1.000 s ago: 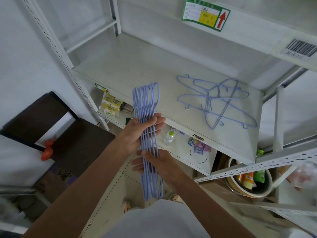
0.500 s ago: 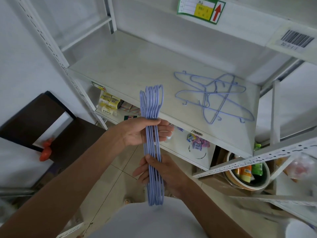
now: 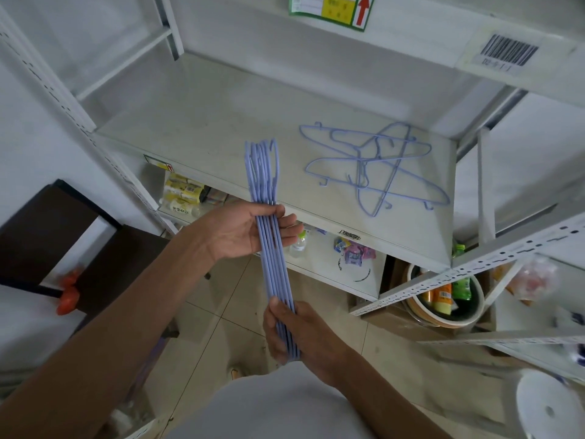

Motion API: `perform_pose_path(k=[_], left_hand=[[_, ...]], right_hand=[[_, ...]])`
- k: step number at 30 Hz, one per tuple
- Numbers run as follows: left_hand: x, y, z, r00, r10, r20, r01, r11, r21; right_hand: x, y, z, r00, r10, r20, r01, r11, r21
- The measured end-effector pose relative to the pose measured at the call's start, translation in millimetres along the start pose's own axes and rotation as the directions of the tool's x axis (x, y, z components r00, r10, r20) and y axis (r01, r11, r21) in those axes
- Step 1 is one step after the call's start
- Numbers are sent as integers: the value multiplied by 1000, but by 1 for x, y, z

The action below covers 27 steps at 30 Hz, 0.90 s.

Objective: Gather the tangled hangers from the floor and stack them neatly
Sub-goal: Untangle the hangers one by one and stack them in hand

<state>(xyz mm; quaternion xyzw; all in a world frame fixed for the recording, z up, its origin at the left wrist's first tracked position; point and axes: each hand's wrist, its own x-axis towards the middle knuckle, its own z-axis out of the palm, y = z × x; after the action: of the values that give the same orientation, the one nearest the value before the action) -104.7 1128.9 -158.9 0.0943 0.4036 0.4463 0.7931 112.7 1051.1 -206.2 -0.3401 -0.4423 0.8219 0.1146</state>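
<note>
Several lilac wire hangers form one tight bundle, seen edge-on, hooks pointing away over the shelf's front edge. My left hand grips the bundle at its middle with fingers wrapped over it. My right hand holds the near end, thumb pressed on top. A loose pile of tangled lilac hangers lies flat on the white shelf, to the right of the bundle.
White metal shelving posts stand left and right. The lower shelf holds bottles and small packets. A round tub with bottles sits lower right, a dark brown stool stands left, and tiled floor lies below.
The bundle has shifted slightly right and tilted. My right hand slid down toward its near end. The view moved closer to the shelf.
</note>
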Motion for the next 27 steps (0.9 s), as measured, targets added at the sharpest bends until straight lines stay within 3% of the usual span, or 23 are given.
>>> perform_pose_path(k=[3, 11, 17, 23, 27], left_hand=[[4, -6, 3, 998, 9, 57, -9, 1000, -2], [9, -13, 14, 988, 5, 154, -12, 999, 47], [8, -13, 18, 990, 28, 138, -40, 996, 81], [11, -18, 21, 994, 73, 77, -78, 995, 68], [10, -30, 22, 983, 177, 39, -178, 984, 17]], right_hand=[[0, 2, -2, 997, 69, -20, -66, 987, 145], [1, 8, -2, 996, 83, -31, -69, 947, 314], [5, 7, 3, 973, 63, -223, -32, 989, 141], [5, 4, 5, 945, 11, -327, 0, 999, 33], [6, 6, -1, 930, -27, -367, 18, 999, -28]])
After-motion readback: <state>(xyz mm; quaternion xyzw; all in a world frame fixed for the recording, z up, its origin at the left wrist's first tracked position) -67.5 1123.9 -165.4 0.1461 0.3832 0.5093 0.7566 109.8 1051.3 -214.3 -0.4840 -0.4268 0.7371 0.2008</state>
